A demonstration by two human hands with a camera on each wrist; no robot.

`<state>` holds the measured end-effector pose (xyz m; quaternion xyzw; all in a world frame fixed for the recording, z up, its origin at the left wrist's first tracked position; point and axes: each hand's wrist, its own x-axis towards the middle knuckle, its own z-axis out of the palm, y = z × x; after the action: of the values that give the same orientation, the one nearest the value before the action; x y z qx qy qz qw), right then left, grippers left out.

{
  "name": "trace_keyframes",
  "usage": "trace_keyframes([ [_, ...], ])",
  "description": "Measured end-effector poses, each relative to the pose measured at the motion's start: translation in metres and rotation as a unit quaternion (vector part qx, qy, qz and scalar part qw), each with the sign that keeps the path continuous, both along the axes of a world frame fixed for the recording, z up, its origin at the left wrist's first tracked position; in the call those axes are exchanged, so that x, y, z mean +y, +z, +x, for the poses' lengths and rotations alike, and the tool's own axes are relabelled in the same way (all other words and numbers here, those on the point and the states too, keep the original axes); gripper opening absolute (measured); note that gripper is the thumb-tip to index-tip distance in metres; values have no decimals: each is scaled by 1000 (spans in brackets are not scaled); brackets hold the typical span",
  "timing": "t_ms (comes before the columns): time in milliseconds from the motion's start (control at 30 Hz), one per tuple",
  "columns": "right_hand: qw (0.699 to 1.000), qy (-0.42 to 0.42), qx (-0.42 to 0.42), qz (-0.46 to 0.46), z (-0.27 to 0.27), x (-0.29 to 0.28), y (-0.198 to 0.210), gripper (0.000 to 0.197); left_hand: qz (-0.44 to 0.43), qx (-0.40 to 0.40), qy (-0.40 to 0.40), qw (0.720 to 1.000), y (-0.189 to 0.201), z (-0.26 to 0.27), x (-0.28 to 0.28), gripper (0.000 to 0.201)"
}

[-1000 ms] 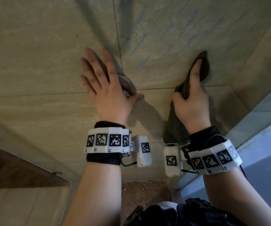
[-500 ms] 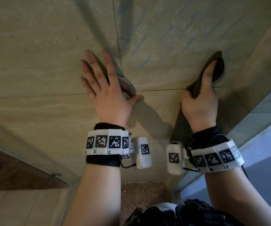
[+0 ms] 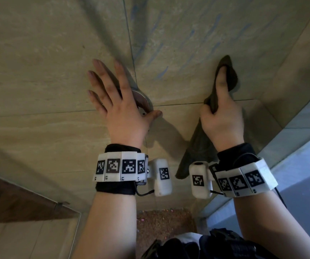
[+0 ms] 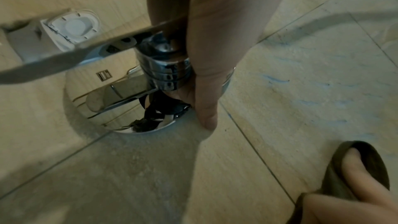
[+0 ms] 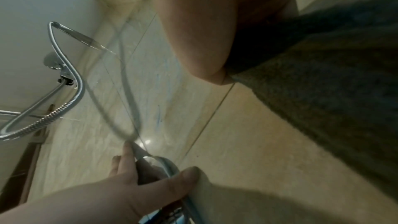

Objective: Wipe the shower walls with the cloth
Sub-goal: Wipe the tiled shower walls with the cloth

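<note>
Hiding valve (image 3: 143, 101), left hand (image 3: 121, 111).

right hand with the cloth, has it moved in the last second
Yes. The right hand pressing the cloth has slid right, away from the vertical grout line, then part way back; the net shift is rightward.

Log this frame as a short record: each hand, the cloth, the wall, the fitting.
left hand: fingers spread, resting over chrome fitting, holds nothing
right hand: grips cloth, presses it on wall
cloth: dark, lower end hanging below the hand
wall: beige tiles, faint blue streaks upper right
chrome fitting: round wall plate with valve
</note>
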<state>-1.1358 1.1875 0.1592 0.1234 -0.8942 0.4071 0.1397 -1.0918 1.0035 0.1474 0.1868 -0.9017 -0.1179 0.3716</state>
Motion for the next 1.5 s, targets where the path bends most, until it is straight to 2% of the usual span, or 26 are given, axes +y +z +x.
trace_keyframes([
  [67, 1000, -24, 5, 6, -2, 5, -4, 81, 0, 2, -2, 1000, 0, 0, 0, 140],
  [167, 997, -49, 20, -48, -4, 11, 3, 81, -4, 6, 0, 1000, -1, 0, 0, 140],
  [267, 996, -29, 12, -84, -4, 9, 13, 82, -6, 7, 1, 1000, -1, -1, 0, 140],
  [433, 999, 12, 2, -34, 0, -1, 6, 82, -3, 5, -2, 1000, 0, 0, 0, 139],
  [567, 1000, -6, -17, 17, 1, 1, -17, 79, -3, 2, -5, 1000, 1, 1, 0, 138],
  [700, 997, -50, -27, -53, -3, 6, -17, 80, -8, 4, -2, 1000, 1, 1, -1, 139],
  [800, 993, -46, -18, -106, -4, 6, -11, 82, -1, -2, -3, 1000, 2, 2, 1, 139],
  [1033, 999, 37, -22, -22, 5, -5, -18, 82, 5, -15, -3, 1000, 3, 2, 1, 137],
  [1133, 1000, 7, -19, -6, 0, 3, -18, 79, 4, -15, -2, 1000, 3, 3, 1, 137],
  [1233, 998, -19, -19, -65, 1, 5, -15, 81, 8, -19, -7, 1000, 3, 3, 1, 137],
  [1333, 993, 20, -20, -112, 5, 3, -13, 85, 4, -14, -9, 1000, 4, 4, 2, 137],
  [1433, 979, 131, -55, -148, 9, 1, -8, 88, 2, -23, -4, 1000, 5, 4, 3, 137],
  [1500, 958, 207, -95, -175, 12, 0, -3, 80, 6, -31, -6, 999, 6, 5, 4, 137],
])
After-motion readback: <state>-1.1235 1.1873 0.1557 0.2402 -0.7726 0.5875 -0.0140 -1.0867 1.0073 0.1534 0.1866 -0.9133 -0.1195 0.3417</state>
